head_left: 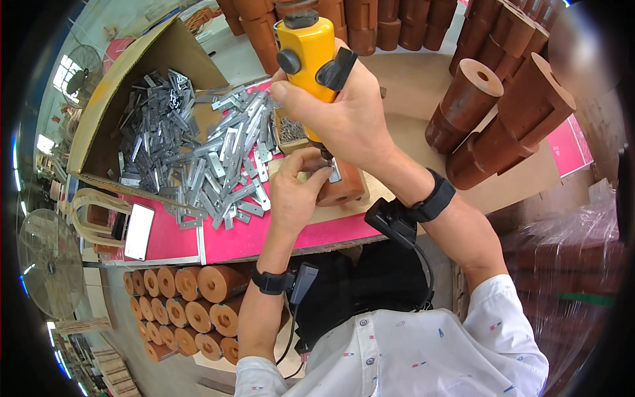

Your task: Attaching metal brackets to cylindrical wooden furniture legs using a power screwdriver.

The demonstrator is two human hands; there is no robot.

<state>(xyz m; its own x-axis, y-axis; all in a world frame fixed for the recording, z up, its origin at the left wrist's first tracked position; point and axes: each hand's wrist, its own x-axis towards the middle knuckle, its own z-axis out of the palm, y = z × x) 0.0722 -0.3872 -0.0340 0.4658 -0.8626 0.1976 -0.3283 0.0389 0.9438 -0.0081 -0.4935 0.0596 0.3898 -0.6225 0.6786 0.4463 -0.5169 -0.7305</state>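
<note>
My right hand is wrapped round a yellow power screwdriver, held upright with its bit pointing down. Below it a reddish-brown wooden cylinder lies on its side on the table, its bored end toward me. A small metal plate rests on top of the cylinder, right under the bit. Closed at the plate's left edge, the thumb and fingers of my left hand press it against the wood. Whether a screw sits between bit and plate is hidden by the fingers.
Many loose metal plates spill from a cardboard box on the left. Behind my left hand stands a small tray of screws. Brown cylinders stand at right and back; others are stacked below. A phone lies near the left edge.
</note>
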